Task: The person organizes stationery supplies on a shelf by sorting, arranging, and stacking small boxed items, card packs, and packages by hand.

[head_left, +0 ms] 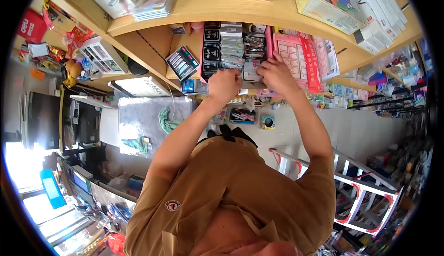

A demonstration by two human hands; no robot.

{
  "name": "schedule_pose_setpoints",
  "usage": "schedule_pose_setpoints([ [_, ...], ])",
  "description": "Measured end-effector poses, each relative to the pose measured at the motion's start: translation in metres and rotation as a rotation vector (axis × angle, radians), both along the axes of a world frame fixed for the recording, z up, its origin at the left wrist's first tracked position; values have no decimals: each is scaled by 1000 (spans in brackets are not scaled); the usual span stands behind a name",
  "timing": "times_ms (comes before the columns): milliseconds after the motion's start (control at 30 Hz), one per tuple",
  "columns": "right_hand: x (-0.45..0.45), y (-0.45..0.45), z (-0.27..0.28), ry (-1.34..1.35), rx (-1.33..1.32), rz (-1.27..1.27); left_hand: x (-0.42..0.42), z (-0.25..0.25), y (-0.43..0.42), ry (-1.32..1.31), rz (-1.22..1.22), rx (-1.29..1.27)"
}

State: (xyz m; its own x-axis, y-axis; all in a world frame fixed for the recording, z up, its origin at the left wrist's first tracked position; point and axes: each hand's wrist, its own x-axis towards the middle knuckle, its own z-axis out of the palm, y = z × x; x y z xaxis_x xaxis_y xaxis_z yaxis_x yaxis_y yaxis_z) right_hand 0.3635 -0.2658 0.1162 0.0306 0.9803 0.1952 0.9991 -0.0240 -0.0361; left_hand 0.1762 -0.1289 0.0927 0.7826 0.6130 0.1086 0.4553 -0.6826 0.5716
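Brown collared shirt (273,191), round badge (172,205)

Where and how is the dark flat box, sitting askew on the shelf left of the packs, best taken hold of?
Probably by opposite edges beside its front corner, with the left hand coming from the shelf's open front. The dark flat box points that corner outward, while its right corner sits close to the black packs.
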Motion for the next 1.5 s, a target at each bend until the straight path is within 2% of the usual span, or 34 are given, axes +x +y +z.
schedule_pose_setpoints([
  [267, -4, 7, 2, 25, -35, 62, 22, -11, 8, 132, -60, -94],
  [400, -4, 4, 7, 73, 6, 127, 21, -10, 5, 97, -36, -148],
  [467, -3, 6, 13, 84, -61, 125, 21, -5, -3, 51, 89, -94],
  [600, -3, 13, 27, 66, -253, 118, 31, -10, -6, 120, 111, -25],
  [667, -8, 15, 32, 106, -191, 114, 37, -21, -3, 174, 107, 34],
  [733, -12, 18, 36, 148, -128, 107, 36, -12, -4, 154, 114, 24],
  [800, -14, 22, 32, 194, -236, -3, 32, -9, -6, 143, 115, 18],
  [967, -11, 31, 24, 196, -323, -13, 25, -12, -3, 91, 38, 57],
  [1000, -10, 32, 26, 187, -329, -8, 17, -6, -4, 89, 33, 135],
  [1067, -14, 27, 39, 209, -291, 29, -14, 19, -4, -204, 12, 135],
  [1133, -23, 22, 52, 376, -137, -19, -53, 33, 5, -471, 134, 167],
  [1167, -33, 25, 61, 383, -135, -3, -73, 34, 12, -474, 251, 107],
  [1200, -46, 30, 71, 527, -68, -75, -86, 24, 22, -561, 400, 11],
  [1233, -61, 36, 73, 674, -3, -151, -101, 15, 35, -470, 507, -33],
  [1267, -78, 48, 71, 685, -3, -141, -112, -1, 50, -422, 574, -141],
  [1333, -115, 84, 70, 743, 161, -35, -121, -48, 76, -607, 701, -482],
  [1367, -131, 104, 65, 655, 184, -4, -123, -44, 79, -651, 732, -732],
  [1400, -145, 128, 55, 565, 209, 23, -125, -41, 81, -651, 726, -718],
  [1467, -170, 180, 24, 300, 249, -38, -129, -45, 87, -783, 743, -1156],
  [1500, -178, 201, 19, 271, 84, -109, -136, -61, 93, -777, 659, -1246],
])
